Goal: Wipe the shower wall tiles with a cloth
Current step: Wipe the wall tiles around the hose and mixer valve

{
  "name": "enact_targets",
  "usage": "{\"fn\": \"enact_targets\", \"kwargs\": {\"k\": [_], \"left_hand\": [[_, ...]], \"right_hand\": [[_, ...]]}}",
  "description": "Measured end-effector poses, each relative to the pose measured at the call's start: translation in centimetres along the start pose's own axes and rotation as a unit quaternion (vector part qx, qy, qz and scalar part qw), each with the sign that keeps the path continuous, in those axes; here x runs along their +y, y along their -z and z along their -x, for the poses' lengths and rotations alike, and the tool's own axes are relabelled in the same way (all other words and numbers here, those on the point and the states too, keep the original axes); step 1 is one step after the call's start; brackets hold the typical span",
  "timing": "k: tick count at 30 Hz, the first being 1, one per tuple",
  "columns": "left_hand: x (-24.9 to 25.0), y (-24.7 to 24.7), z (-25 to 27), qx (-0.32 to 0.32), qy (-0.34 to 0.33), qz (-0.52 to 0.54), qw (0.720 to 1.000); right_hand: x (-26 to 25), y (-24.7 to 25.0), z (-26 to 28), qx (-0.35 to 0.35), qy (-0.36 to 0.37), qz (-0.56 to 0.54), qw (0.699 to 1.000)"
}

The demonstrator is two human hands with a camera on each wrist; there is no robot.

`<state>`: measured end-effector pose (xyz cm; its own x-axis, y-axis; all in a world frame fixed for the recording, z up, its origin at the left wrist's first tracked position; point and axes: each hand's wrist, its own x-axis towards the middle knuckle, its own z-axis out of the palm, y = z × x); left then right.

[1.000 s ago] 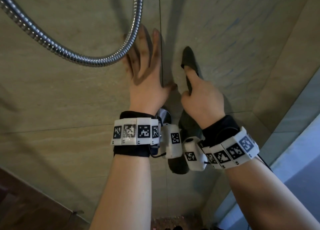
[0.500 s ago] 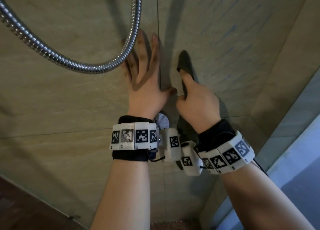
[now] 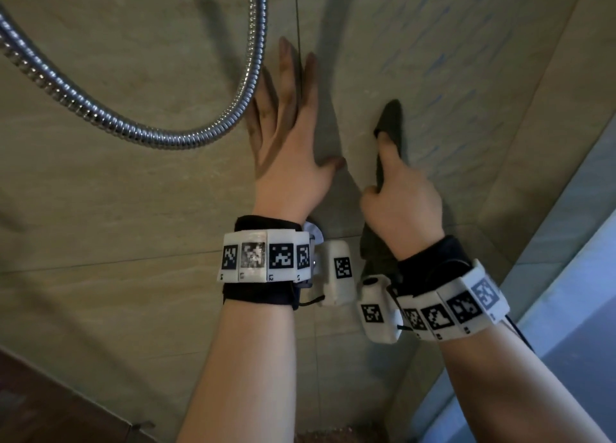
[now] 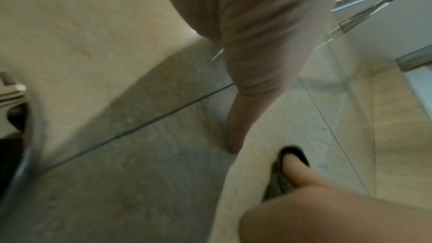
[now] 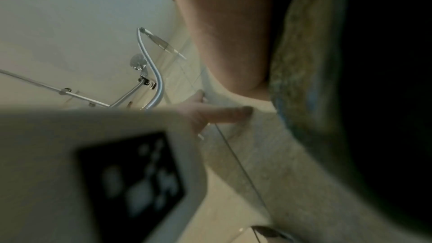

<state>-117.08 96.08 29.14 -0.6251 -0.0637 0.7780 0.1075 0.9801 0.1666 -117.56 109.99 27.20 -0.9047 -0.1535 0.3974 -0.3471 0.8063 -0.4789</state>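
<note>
A dark cloth lies against the beige wall tiles. My right hand grips it, with the index finger stretched out and pressing its upper end to the tile. The rest of the cloth hangs down past my right wrist. My left hand lies flat on the wall just left of it, fingers straight, straddling a vertical grout line. The left wrist view shows the left thumb on the tile and the right index finger on the cloth. In the right wrist view the cloth sits beside my palm.
A chrome shower hose loops across the wall and passes just left of my left fingers; the hose also shows in the right wrist view. A wall corner and a pale panel stand to the right. A chrome fitting sits behind my left wrist.
My right hand has slid the cloth to the right along the tile, widening the gap to the left thumb. The left hand has stayed flat on the wall.
</note>
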Motion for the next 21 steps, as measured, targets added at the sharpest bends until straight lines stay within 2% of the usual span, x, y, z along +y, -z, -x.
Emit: {"fn": "enact_targets", "kwargs": {"k": [3,6,10,13,18,21], "left_hand": [[0.3,0.1,-0.6,0.012,-0.004,-0.008,1.0],[0.2,0.6,-0.9,-0.004,-0.001,-0.006,1.0],[0.1,1.1,-1.1,-0.023,-0.004,-0.006,1.0],[0.0,1.0,-1.1,-0.028,-0.003,-0.007,1.0],[0.1,1.0,-1.2,-0.035,-0.002,-0.008,0.999],[0.0,1.0,-1.2,-0.038,-0.005,-0.004,0.999]], "right_hand": [[-1.1,-0.1,-0.3,-0.01,0.036,0.01,0.999],[-1.8,1.5,-1.7,0.018,0.062,0.015,0.998],[-1.1,3.8,-3.1,0.041,0.041,0.011,0.998],[-0.8,3.7,-2.5,0.036,0.023,0.009,0.999],[-1.6,1.2,-1.4,-0.002,0.065,0.017,0.998],[-1.8,2.2,-2.2,0.01,0.065,0.012,0.998]]}}
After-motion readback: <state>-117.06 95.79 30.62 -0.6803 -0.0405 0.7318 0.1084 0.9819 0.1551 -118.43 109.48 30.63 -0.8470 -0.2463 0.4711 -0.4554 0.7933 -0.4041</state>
